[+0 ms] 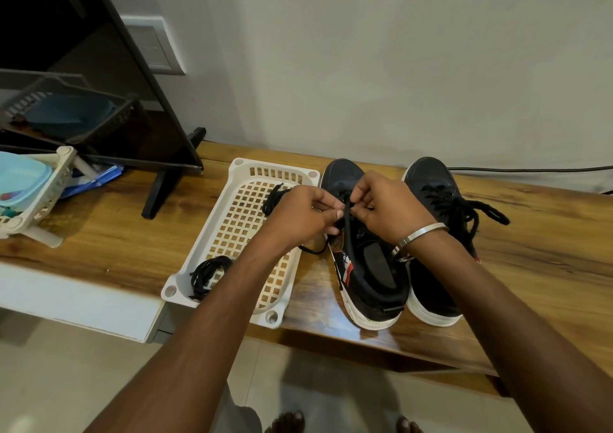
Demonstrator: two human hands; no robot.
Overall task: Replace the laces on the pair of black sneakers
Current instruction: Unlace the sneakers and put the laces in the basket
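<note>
Two black sneakers with white soles stand side by side on the wooden bench, toes to the wall. Over the left sneaker [368, 276] my left hand [298, 213] and my right hand [384, 204] meet, both pinching a black lace [347, 230] at the eyelets. One end of this lace trails off toward the tray. The right sneaker [431, 184] carries a tied black lace [471, 210]. A white perforated tray [232, 230] left of the shoes holds a coiled black lace [209, 273] near its front and another black lace [273, 197] partly behind my left hand.
A dark monitor [109, 84] on a stand occupies the bench's left end, with a white rack [36, 194] and blue container beside it. A black cable [530, 169] runs along the wall at right. My bare feet [292, 421] show on the tiled floor.
</note>
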